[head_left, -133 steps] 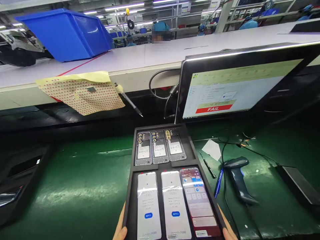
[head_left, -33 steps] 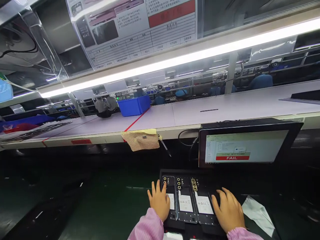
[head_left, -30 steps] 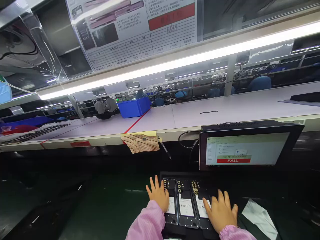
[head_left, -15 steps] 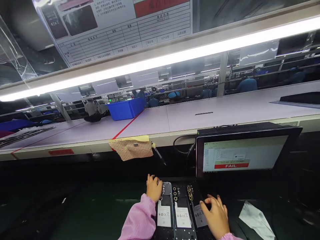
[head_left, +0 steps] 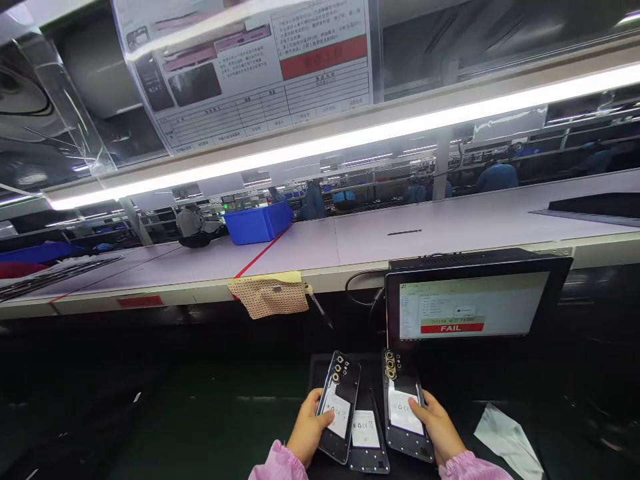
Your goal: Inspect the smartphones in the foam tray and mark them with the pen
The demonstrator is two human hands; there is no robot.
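A dark phone body [head_left: 345,437] with a white label and ringed camera openings is gripped by my left hand [head_left: 307,427], thumb over its label. My right hand [head_left: 440,427] grips another phone body [head_left: 410,440] of the same kind by its right edge, thumb on the label. Both are tilted and raised a little. Between them a third phone body [head_left: 370,459] lies in a black tray [head_left: 320,365], its upper part partly covered by the left phone.
A monitor [head_left: 470,303] showing a red FAIL bar stands behind my right hand. A white cloth [head_left: 507,440] lies at the right. Above are a shelf [head_left: 360,243], a blue bin [head_left: 257,223], a hanging yellow sheet [head_left: 270,297] and a pen [head_left: 320,308].
Both hands have closed on the outer phone bodies and lifted them; the left one now leans over the middle one. The camera view has shifted.
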